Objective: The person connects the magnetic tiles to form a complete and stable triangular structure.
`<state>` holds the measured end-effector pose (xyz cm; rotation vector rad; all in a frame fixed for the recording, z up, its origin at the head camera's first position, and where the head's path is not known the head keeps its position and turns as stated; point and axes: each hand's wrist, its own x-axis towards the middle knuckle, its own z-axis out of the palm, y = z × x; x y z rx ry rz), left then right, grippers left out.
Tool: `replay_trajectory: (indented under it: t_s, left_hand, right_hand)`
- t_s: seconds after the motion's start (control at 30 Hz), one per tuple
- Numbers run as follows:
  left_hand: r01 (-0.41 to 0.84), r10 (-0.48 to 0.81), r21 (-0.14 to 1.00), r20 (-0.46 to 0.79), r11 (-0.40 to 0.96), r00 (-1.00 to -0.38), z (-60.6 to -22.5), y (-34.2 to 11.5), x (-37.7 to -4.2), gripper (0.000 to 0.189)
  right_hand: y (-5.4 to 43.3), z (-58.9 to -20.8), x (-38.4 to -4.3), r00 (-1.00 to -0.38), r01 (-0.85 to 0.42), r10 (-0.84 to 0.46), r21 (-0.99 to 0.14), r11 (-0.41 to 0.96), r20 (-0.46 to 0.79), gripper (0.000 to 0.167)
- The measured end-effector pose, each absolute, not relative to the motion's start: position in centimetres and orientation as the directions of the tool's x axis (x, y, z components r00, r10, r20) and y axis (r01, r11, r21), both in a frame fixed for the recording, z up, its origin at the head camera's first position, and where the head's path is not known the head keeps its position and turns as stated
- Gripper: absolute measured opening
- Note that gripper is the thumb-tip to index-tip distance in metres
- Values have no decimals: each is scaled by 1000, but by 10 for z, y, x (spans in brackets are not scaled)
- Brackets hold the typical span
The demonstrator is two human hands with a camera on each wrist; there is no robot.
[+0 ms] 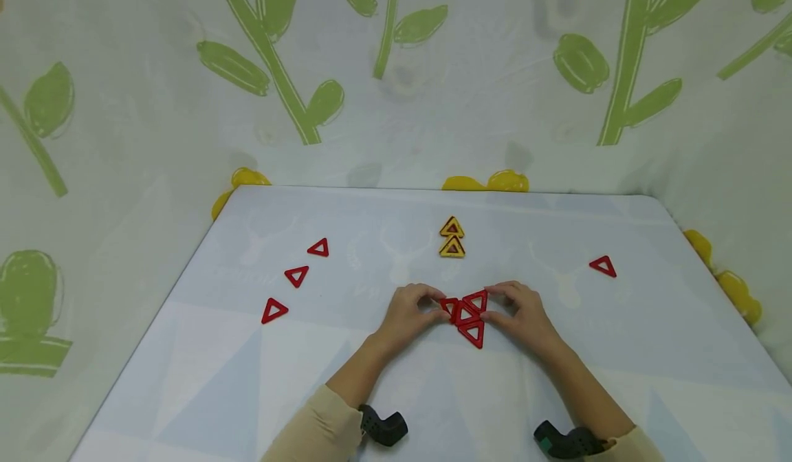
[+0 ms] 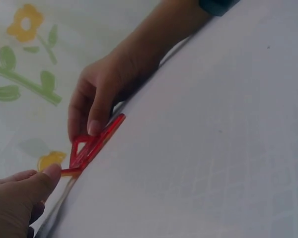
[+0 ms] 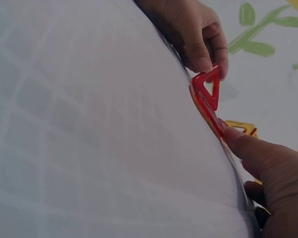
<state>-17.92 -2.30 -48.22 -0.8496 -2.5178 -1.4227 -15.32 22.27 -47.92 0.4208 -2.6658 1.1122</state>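
Note:
Four-piece cluster aside, several red triangle tiles with open centres meet edge to edge in the head view, around a middle tile [image 1: 466, 315]. My left hand [image 1: 413, 312] pinches the left tile [image 1: 454, 303] between thumb and fingers; in the right wrist view that tile [image 3: 217, 91] is tilted up from the table. At the opposite side my right hand [image 1: 522, 314] pinches the upper right tile [image 1: 485, 298], which also looks tilted in the left wrist view. The lower tile [image 1: 480, 339] lies nearest me, touched by neither hand's fingers as far as I can tell.
Three loose red triangles, one of them the nearest tile [image 1: 265, 315], lie to the left. Another red triangle [image 1: 610, 271] lies to the right. Beyond the hands are two yellow triangles [image 1: 452, 255] with dark red inside. A patterned curtain [image 1: 458, 118] hangs behind the table.

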Motion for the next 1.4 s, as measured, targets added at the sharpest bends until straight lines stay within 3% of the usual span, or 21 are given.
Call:
replay_trajectory:
  t_s: [0.4,1.0,1.17,1.4]
  left_hand:
    - [527,430,769,364,362,-826,-480,-22,-181,29]
    - [645,479,692,468,324,-742,-477,-18,-177,27]
    - [695,495,648,513,313,-701,-477,-14,-173,24]
    - [713,465,621,552,326,-693,-481,-12,-172,24]
  right_hand:
    - [221,-479,-151,-930,-362,-159,-741,566,333,41]
    - [217,-480,-151,-874,-485,-244,-708,514,421,21]
    - [217,-482,-153,-848,-529,-275,-687,498,453,20]
    - [218,-486,-154,-815,-577,-296,-662,477,498,24]
